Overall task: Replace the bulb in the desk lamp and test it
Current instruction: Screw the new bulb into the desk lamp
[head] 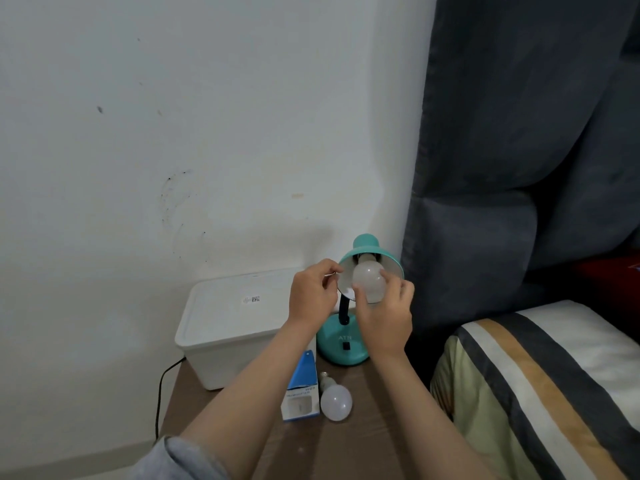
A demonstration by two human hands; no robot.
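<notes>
Teal lamp shade [390, 263] is being pinched at its rim by the left hand [311, 294]. The right hand [386, 315] is gripping the frosted bulb [367, 282] in its socket.

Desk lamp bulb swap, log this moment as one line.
left hand: holds shade rim | right hand: grips socket bulb | spare bulb: on table

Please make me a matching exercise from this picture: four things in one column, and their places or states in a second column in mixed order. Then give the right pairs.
1. bulb in the shade
2. loose bulb
3. blue box
4. white bin

A. lies on the table beside the box
B. closed, left of the lamp
C. gripped by the right hand
D. lies left of the loose bulb

Pairs: 1-C, 2-A, 3-D, 4-B
</notes>
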